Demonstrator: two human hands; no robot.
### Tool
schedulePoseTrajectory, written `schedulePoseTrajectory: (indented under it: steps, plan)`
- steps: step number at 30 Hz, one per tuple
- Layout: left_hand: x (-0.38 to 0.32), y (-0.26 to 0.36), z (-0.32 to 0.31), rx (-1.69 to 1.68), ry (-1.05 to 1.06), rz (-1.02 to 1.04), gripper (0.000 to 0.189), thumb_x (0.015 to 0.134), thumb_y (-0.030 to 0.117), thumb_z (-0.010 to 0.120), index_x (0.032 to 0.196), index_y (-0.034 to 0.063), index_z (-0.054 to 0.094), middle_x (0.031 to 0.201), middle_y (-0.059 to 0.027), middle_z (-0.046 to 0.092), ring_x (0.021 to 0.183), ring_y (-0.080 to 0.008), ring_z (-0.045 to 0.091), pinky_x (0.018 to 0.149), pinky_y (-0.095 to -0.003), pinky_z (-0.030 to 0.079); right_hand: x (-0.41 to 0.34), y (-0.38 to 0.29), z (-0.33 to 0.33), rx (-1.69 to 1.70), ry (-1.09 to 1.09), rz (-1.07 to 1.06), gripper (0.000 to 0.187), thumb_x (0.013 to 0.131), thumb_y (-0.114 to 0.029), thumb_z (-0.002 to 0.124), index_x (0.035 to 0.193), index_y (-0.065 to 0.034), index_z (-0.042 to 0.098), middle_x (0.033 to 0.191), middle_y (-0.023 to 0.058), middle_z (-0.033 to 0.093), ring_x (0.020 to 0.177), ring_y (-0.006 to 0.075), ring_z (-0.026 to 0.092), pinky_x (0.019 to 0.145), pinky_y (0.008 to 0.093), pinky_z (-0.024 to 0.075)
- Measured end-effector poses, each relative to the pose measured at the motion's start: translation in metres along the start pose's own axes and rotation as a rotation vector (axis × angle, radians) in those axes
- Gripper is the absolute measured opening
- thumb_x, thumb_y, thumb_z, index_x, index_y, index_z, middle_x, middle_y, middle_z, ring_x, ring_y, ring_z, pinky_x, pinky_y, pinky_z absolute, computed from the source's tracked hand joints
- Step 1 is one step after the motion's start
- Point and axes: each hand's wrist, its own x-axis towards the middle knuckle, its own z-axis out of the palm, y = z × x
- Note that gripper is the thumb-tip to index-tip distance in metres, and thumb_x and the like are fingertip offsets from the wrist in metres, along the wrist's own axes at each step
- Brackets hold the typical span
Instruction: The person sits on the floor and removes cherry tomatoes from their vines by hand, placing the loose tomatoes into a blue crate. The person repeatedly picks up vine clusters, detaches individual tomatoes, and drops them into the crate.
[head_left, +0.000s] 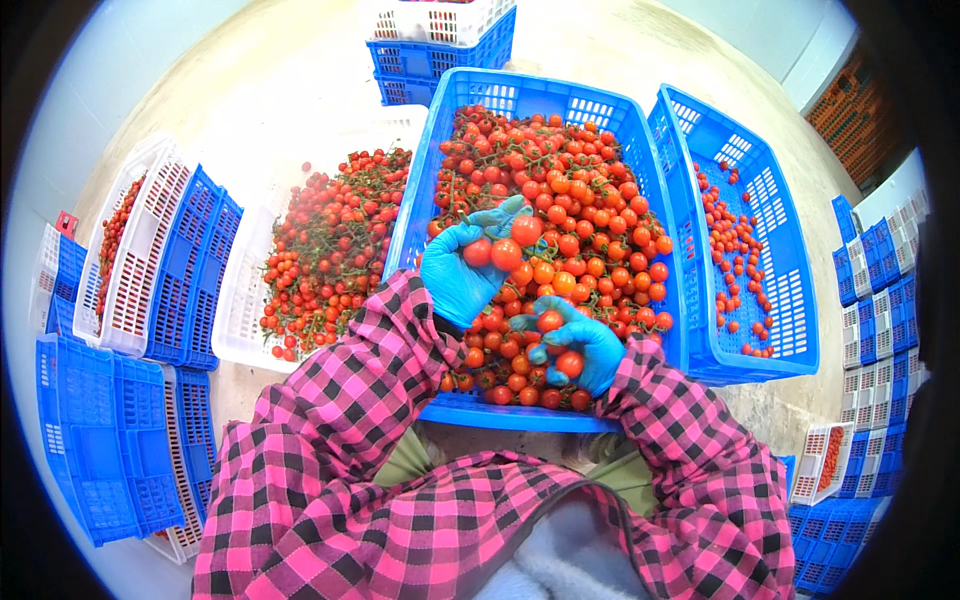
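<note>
Before me is a blue plastic crate (536, 422) heaped with red and orange cherry tomatoes (577, 195), many on green stems. My left hand (457, 274), in a blue glove, is raised over the heap, palm up. Several tomatoes (506, 255) rest in its curled fingers, a bit of green stem among them. Lower and to the right, near the crate's front, my right hand (592, 349) wears a matching glove with stained fingertips. Its bent fingers are around a tomato (570, 364), and a second tomato (550, 321) shows between the fingers above it.
To the left, a white crate (244, 300) holds tomatoes and many green stems. On the right, a blue crate (780, 300) has loose tomatoes on its floor. Stacked crates stand at the far side (435, 60), at left (97, 442) and along the right (877, 322).
</note>
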Motion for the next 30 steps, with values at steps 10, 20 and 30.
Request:
schedulePoseTrajectory:
  steps: [10, 20, 30]
  plan:
    - [-0.009, -0.033, -0.001, 0.432, -0.273, 0.060, 0.031, 0.069, 0.010, 0.041, 0.088, -0.0065, 0.059, 0.134, -0.0207, 0.033, 0.126, -0.0341, 0.027, 0.107, -0.0442, 0.018, 0.008, 0.007, 0.016, 0.207, -0.061, 0.057, 0.062, 0.078, -0.068, 0.032, 0.105, -0.0144, 0.048, 0.083, 0.0025, 0.053, 0.064, 0.0121, 0.051, 0.042, 0.0232, 0.0410]
    - [-0.011, -0.039, -0.005, 0.439, -0.017, -0.068, 0.054, 0.070, 0.006, 0.040, 0.123, -0.0060, 0.039, 0.133, -0.0158, 0.035, 0.121, -0.0258, 0.038, 0.102, -0.0385, 0.030, 0.012, 0.009, 0.018, -0.150, 0.395, -0.514, 0.026, 0.081, -0.023, 0.061, 0.101, -0.0062, 0.058, 0.080, 0.0017, 0.058, 0.065, 0.0084, 0.054, 0.054, 0.0213, 0.0464]
    - [-0.007, -0.038, -0.026, 0.074, -0.123, -0.087, 0.031, 0.079, 0.010, 0.038, 0.102, -0.0043, 0.053, 0.122, -0.0206, 0.046, 0.113, -0.0337, 0.044, 0.096, -0.0475, 0.037, 0.000, 0.009, 0.029, -0.326, 0.393, -0.454, 0.034, 0.077, -0.017, 0.066, 0.106, -0.0031, 0.055, 0.090, 0.0045, 0.059, 0.072, 0.0085, 0.055, 0.056, 0.0211, 0.0458]
